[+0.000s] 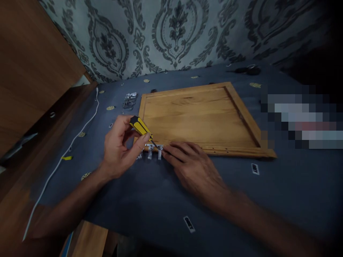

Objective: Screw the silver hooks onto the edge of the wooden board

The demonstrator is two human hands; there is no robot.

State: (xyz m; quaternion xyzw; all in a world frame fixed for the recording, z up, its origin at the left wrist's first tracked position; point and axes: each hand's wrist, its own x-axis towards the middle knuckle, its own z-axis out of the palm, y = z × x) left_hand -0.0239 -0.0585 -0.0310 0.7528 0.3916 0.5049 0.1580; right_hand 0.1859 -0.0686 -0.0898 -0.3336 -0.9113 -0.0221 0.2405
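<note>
My left hand (120, 146) is closed around a yellow and black screwdriver (141, 127). Its shaft slants down to the right, and the tip meets a small silver metal hook (159, 152) at the near edge of a framed wooden board (187, 119). Another metal hook (150, 153) hangs from that edge just to the left, with one more partly behind my left fingers. My right hand (190, 164) rests over the board's near rail, its bent fingers pressed together with the tips against the hook under the screwdriver. The right thumb is hidden.
Loose silver metal parts (130, 100) lie left of the board on the dark blue patterned cloth (150, 207). A white cable (56, 167) runs along the left side. A dark tool (246, 70) lies at the back right, before the patterned wall (177, 32). Wooden furniture (34, 53) stands left.
</note>
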